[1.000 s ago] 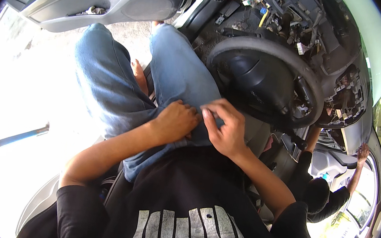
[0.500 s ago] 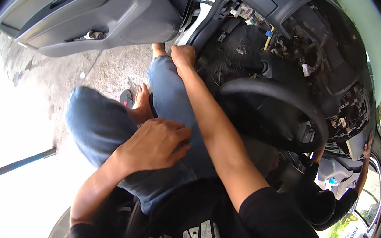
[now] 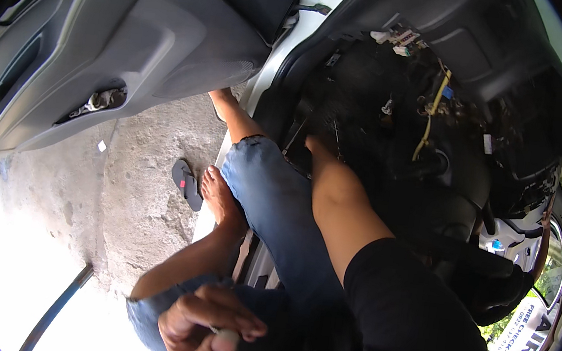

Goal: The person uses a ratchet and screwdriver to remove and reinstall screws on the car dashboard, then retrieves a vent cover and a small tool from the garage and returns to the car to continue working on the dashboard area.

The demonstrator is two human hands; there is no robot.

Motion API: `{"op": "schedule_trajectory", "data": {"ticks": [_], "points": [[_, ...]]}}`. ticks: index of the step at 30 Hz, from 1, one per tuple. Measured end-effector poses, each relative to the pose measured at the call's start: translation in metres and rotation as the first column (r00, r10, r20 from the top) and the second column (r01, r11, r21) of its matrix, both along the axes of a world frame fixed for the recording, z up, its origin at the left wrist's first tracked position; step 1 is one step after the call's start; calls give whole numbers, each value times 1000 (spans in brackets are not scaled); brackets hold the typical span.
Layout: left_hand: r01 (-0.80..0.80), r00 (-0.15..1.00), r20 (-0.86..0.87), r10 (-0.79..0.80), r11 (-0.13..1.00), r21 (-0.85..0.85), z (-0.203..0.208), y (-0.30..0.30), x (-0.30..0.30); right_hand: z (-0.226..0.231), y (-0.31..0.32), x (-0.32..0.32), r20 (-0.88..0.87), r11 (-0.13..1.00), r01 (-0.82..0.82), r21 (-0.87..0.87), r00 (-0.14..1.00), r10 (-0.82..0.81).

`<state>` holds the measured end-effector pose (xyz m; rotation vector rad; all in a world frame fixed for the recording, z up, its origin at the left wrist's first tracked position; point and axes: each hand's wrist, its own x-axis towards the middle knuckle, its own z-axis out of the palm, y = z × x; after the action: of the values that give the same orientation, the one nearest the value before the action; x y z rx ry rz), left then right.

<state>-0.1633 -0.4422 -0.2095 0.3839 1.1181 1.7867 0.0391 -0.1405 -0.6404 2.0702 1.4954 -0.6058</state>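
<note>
A: When I look at the left hand (image 3: 208,327), what are its fingers (image 3: 200,310) doing?

B: They curl in, and the thumb (image 3: 226,342) is close to them. A small pale bit (image 3: 213,329) shows between the thumb and a finger. It is blurry, so I can't tell if it is a nail or a little thing, or if the fingers pinch it.

A: Where is that hand?

B: In front of the low end of the blue jeans (image 3: 278,196).

A: And the right hand?

B: The right arm (image 3: 341,196) goes along the right side of the jeans, into the dark foot space (image 3: 367,88). The hand is lost in the dark. I can't tell if its fingers are apart or together, or what they touch.

A: What is farther out?

B: A yellow wire (image 3: 431,120) hangs up and right of the jeans. Left of the jeans are a bare foot (image 3: 218,192) and, just beside it, a dark flip-flop (image 3: 186,184). Up and left of the jeans is the big grey door (image 3: 164,44), with something crumpled (image 3: 104,100) in its pocket.
</note>
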Motion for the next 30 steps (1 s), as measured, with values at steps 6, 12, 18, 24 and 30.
{"op": "schedule_trajectory", "data": {"ticks": [6,12,18,24,30], "points": [[137,978,148,-145,989,63,4,33,-7,-34,-16,76,201,993,-49,-107,977,70],[197,955,242,-172,977,-82,5,45,-1,-13,-22,50,211,984,149,-96,969,-126],[58,991,125,-44,992,-113,-7,53,23,20,-23,-26,140,877,402,263,884,-447],[135,957,-206,-205,941,-310,10,67,30,117,-4,-115,-479,536,799,274,597,-644],[270,895,-265,-357,910,-315,12,135,23,251,-60,-121,-911,472,857,208,346,-227]]}}
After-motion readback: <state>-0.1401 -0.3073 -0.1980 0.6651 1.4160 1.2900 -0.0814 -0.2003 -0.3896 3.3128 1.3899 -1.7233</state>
